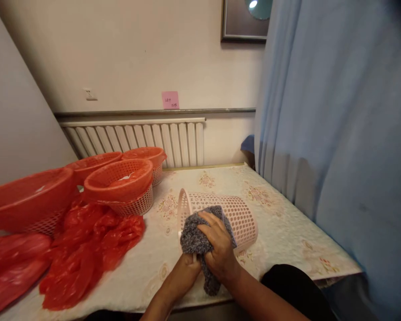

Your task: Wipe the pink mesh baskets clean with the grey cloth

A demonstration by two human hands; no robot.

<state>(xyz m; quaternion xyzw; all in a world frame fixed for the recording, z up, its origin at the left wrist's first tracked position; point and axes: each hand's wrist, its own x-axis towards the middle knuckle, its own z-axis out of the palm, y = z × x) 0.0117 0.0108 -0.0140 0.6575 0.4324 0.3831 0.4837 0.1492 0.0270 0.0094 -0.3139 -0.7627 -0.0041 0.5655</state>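
A pale pink perforated plastic basket (242, 218) lies on its side on the table, its wide mouth facing left. My right hand (218, 245) presses a fuzzy grey cloth (194, 234) against the basket's side near the rim, fingers curled over the cloth. Part of the cloth hangs down below that hand. Gripping the near edge of the basket's rim is my left hand (185, 274), closed, just under the cloth; some of its fingers are hidden.
Several baskets lined with red plastic bags, one of them a front basket (137, 205), stand at the left. Loose red plastic bags (93, 245) lie before them on the flowered tablecloth (287, 227). A blue curtain (307, 111) hangs at the right; a radiator (173, 142) is behind.
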